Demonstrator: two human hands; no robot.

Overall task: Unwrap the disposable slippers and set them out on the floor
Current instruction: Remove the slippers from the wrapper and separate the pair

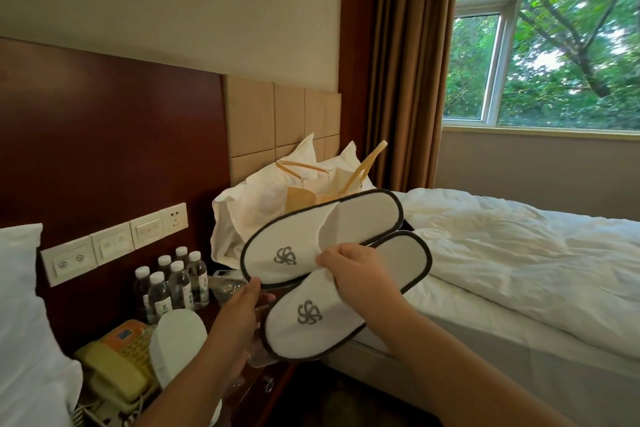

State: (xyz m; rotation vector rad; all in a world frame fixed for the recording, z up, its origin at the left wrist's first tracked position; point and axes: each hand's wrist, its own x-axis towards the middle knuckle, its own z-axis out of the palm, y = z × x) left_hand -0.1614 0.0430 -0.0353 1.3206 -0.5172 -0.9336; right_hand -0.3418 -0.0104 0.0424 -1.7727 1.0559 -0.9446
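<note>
Hands nearest: left hand (242, 302) tight on upper slipper (294, 239), right hand (356, 276) in a pinch on lower slipper (311, 329).

Two white terry slippers, each with dark grey trim and a grey swirl logo, are being held in the air with tops facing the camera and toes pointing down-left. The upper slipper (322, 239) is lying against the lower slipper (346, 298). The left hand (242, 308) is gripping the upper slipper's toe rim. The right hand (353, 274) is pinching the lower slipper's vamp edge.
</note>
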